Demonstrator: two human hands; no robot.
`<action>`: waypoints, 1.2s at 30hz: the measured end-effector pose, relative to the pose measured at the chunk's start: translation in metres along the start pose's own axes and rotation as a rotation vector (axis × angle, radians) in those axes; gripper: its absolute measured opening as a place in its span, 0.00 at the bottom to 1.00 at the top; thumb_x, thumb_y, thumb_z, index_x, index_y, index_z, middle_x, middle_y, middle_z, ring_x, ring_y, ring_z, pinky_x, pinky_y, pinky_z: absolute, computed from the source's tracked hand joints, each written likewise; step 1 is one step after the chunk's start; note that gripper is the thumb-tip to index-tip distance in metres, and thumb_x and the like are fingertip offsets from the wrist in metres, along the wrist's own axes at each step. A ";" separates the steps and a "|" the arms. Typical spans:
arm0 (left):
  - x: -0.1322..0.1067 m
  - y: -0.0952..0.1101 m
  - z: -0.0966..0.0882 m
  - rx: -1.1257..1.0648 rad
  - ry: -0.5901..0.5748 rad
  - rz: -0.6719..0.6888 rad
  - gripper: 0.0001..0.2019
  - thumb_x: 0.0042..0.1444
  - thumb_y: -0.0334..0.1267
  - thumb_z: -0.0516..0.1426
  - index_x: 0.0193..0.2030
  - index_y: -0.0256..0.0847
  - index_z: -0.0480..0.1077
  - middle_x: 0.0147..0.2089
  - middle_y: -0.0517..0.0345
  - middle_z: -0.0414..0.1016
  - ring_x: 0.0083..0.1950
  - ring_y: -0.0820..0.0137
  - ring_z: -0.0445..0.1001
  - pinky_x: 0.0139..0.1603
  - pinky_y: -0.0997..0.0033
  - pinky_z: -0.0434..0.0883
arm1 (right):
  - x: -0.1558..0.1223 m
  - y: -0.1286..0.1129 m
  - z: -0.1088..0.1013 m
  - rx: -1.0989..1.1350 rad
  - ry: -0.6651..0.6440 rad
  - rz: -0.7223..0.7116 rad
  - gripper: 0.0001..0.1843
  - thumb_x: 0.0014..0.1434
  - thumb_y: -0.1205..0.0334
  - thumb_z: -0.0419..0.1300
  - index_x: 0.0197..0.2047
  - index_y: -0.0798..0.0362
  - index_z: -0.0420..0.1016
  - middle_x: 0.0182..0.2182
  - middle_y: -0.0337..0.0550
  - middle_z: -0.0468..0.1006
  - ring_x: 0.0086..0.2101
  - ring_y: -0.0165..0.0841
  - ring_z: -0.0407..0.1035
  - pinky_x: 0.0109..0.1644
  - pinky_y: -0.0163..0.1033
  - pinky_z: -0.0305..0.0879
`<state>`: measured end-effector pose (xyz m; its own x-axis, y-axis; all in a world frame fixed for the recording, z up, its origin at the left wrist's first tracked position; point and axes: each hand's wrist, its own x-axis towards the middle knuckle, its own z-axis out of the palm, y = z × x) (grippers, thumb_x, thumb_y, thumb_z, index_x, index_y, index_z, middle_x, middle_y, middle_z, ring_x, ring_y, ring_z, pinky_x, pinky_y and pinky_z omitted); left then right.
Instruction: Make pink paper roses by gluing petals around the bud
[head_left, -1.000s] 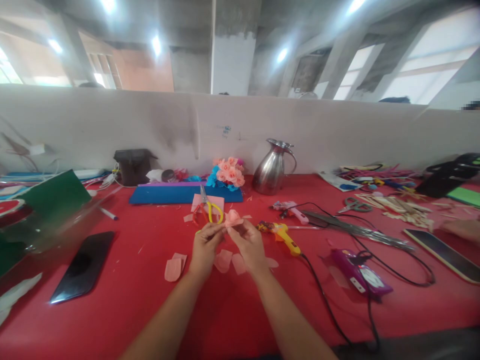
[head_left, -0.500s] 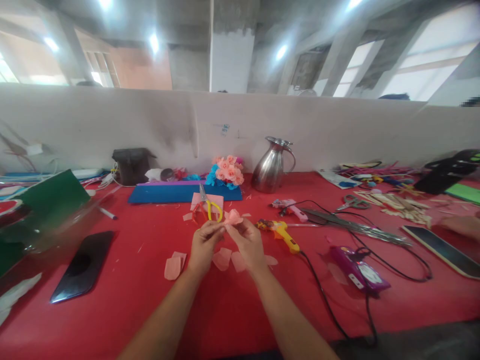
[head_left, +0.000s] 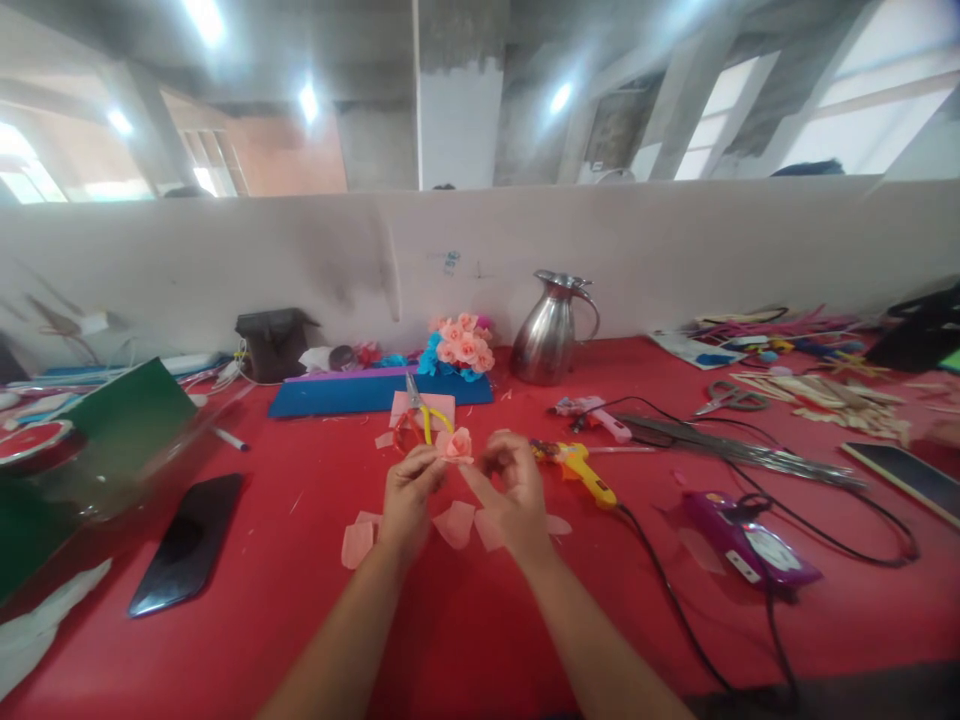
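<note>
My left hand [head_left: 409,492] pinches the base of a small pink paper flower [head_left: 455,444] above the red table [head_left: 300,620]. My right hand [head_left: 511,490] is just right of the flower, fingers curled, and what it holds, if anything, is hidden. Loose pink paper petals [head_left: 456,523] lie on the table under and beside both hands. Yellow-handled scissors [head_left: 420,415] rest on a pink sheet just beyond the flower. A yellow glue gun [head_left: 581,472] lies to the right of my right hand, its black cord trailing toward the table's front edge.
A black phone [head_left: 187,542] lies at the left, a green sheet [head_left: 124,420] beyond it. At the back stand a steel jug [head_left: 551,330], a paper bouquet [head_left: 459,345] and a blue foam sheet [head_left: 375,392]. A purple device [head_left: 750,545], metal wires [head_left: 735,455] and wooden sticks [head_left: 825,392] are at the right.
My right hand has drawn slightly away from the flower to the right. The camera has shifted a little, so the scene sits further right and lower.
</note>
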<state>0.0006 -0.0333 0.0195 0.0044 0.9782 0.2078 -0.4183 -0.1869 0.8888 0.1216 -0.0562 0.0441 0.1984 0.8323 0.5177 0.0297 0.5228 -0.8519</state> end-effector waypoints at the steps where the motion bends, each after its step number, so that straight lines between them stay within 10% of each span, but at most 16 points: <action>1: 0.001 -0.001 0.000 0.003 0.005 0.007 0.09 0.45 0.40 0.62 0.22 0.37 0.72 0.26 0.62 0.59 0.26 0.79 0.58 0.28 0.75 0.57 | 0.000 -0.001 -0.001 -0.029 0.006 -0.040 0.13 0.50 0.63 0.63 0.35 0.49 0.61 0.30 0.35 0.63 0.27 0.26 0.60 0.32 0.34 0.61; 11: 0.003 -0.005 -0.004 0.015 -0.001 0.012 0.05 0.45 0.36 0.62 0.25 0.37 0.74 0.30 0.59 0.65 0.31 0.76 0.61 0.32 0.76 0.60 | 0.001 -0.014 -0.003 -0.306 -0.098 -0.256 0.01 0.57 0.66 0.57 0.33 0.51 0.69 0.33 0.41 0.65 0.30 0.30 0.62 0.34 0.37 0.63; 19: 0.002 0.003 -0.003 -0.044 -0.108 -0.014 0.02 0.47 0.32 0.61 0.29 0.38 0.76 0.32 0.58 0.65 0.32 0.76 0.62 0.34 0.75 0.60 | 0.022 -0.031 -0.031 -0.426 -0.472 -0.498 0.08 0.59 0.71 0.53 0.36 0.49 0.70 0.37 0.43 0.69 0.38 0.32 0.66 0.41 0.39 0.65; 36: 0.003 0.000 -0.004 -0.057 -0.101 -0.010 0.03 0.46 0.33 0.62 0.30 0.38 0.77 0.33 0.57 0.68 0.36 0.73 0.67 0.39 0.73 0.64 | -0.001 -0.026 -0.015 -0.525 -0.242 -0.587 0.13 0.54 0.74 0.58 0.39 0.47 0.74 0.31 0.40 0.68 0.32 0.29 0.66 0.34 0.35 0.65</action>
<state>-0.0025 -0.0300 0.0182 0.0986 0.9653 0.2420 -0.4690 -0.1694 0.8668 0.1354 -0.0733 0.0645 -0.2072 0.4989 0.8415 0.5293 0.7806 -0.3324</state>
